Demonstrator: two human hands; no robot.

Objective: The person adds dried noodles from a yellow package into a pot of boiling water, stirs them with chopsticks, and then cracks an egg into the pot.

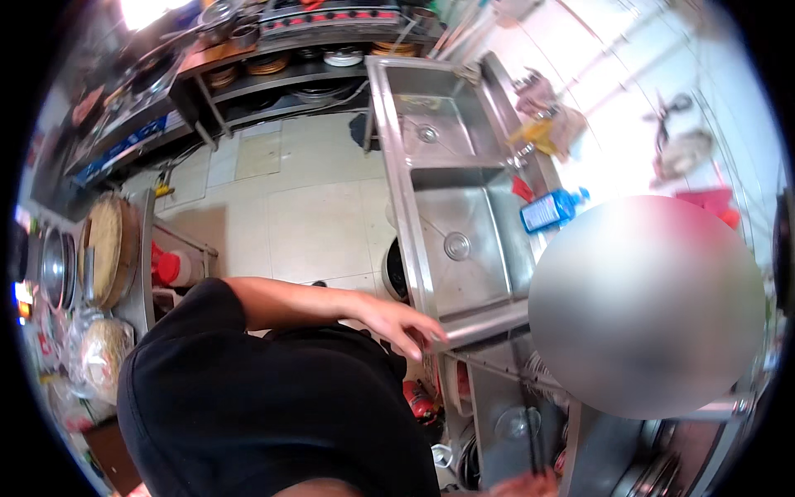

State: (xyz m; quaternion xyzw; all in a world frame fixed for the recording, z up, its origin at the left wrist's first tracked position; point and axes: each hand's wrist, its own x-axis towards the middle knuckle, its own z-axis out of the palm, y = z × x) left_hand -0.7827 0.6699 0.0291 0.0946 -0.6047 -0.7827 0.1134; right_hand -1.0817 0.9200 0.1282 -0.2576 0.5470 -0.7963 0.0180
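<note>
My left hand [404, 323] is by the near corner of a two-basin stainless steel sink [430, 273], fingers apart and holding nothing. Whether its fingertips touch the rim, I cannot tell. At the bottom edge, my right hand [522, 484] is partly cut off and smeared by motion. A long, thin, dark utensil [533, 428], perhaps chopsticks, rises from it. Behind that utensil a clear round dish or lid [514, 424] shows against a grey steel surface. On the sink's wall-side ledge stands a blue pump bottle [549, 211].
A blurred round patch hides the area right of the sink. A red fire extinguisher [419, 401] is low beside the sink's end. Left, a thick round chopping board [105, 251] bears a cleaver [89, 273]. A gas range [329, 22] stands at the far end. Cloths [562, 130] hang on the tiled wall.
</note>
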